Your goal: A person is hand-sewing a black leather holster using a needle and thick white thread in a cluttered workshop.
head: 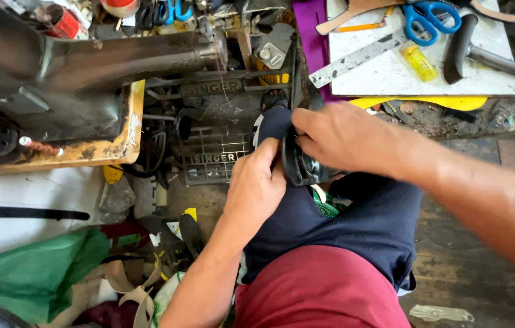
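Both hands met over the knee: the left hand (257, 185) pressed a black shoe (300, 167) from the near side, while the right hand (342, 136) gripped its top. Far left stood a sewing machine (87, 73); far right, blue scissors (430, 18) lay on a white board (391, 76).

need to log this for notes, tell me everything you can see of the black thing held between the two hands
The black object looks like a dark shoe or sole piece, rubbery or leathery, seen edge-on with a curved rim and a slightly shiny inner face. It sits over the person's knee on dark blue trousers. The left hand presses it from the left; the right hand grips its top. Most of it is hidden.
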